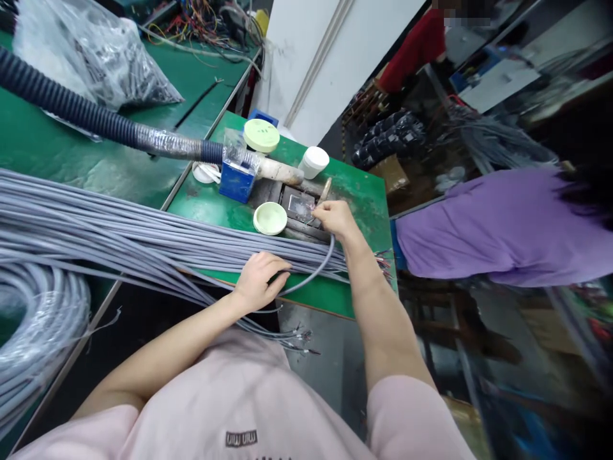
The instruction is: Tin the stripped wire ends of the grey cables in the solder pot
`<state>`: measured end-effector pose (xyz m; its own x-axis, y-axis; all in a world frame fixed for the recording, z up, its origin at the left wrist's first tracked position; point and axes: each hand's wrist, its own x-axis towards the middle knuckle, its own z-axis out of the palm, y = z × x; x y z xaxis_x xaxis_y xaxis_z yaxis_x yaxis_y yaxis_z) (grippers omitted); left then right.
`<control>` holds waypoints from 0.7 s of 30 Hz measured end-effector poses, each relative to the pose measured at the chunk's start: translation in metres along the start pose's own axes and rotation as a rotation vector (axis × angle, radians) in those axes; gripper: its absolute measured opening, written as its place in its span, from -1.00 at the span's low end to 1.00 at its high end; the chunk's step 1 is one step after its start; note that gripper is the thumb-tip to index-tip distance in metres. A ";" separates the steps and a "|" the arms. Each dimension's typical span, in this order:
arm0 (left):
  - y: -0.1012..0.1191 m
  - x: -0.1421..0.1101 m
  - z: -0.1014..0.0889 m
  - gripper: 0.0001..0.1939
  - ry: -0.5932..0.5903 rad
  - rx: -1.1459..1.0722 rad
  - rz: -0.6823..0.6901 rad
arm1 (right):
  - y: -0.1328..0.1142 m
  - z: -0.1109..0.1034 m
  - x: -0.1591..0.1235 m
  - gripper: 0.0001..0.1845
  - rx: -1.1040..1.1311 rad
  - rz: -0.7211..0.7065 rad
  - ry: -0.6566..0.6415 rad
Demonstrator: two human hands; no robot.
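My right hand (336, 217) is closed in a pinch at the end of a grey cable (326, 259), whose thin wires reach over a small metal pot with a shiny, silvery surface (299, 204). From there the cable curves down and back toward my left hand (261, 281). That hand lies over the near edge of a grey cable bundle (211, 246), its fingers stretched out and the thumb apart. Just left of the pot sits an open pale-green tub (270, 218). The cable's wire tips are too small to make out clearly.
A ribbed hose (177, 145) ends in a nozzle by a blue box (237, 182). Behind stand a yellow-green lidded tub (261, 135) and a white container (313, 161). Coiled cable (43, 332) lies at left. A person in purple (498, 230) is at right.
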<state>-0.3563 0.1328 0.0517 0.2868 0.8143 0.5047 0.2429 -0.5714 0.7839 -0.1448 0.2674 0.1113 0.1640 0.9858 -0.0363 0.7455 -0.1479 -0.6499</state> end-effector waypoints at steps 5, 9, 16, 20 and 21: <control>0.000 0.001 -0.001 -0.81 -0.014 0.003 0.006 | 0.006 0.009 0.013 -0.79 -0.032 0.020 0.005; 0.000 0.000 -0.002 -0.82 -0.004 0.018 0.029 | 0.007 0.013 0.020 -0.79 -0.058 0.031 0.012; -0.001 0.000 -0.001 -0.81 -0.016 0.017 0.027 | 0.012 0.016 0.026 -0.76 -0.101 0.040 0.003; -0.001 0.000 -0.001 -0.82 -0.009 0.030 0.043 | 0.016 0.017 0.027 -0.76 -0.116 0.035 -0.004; -0.001 0.000 -0.001 -0.82 -0.002 0.035 0.052 | 0.016 0.017 0.027 -0.76 -0.118 0.033 -0.006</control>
<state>-0.3576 0.1333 0.0512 0.3013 0.7834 0.5437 0.2596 -0.6160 0.7437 -0.1394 0.2931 0.0870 0.1864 0.9806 -0.0610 0.8106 -0.1886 -0.5544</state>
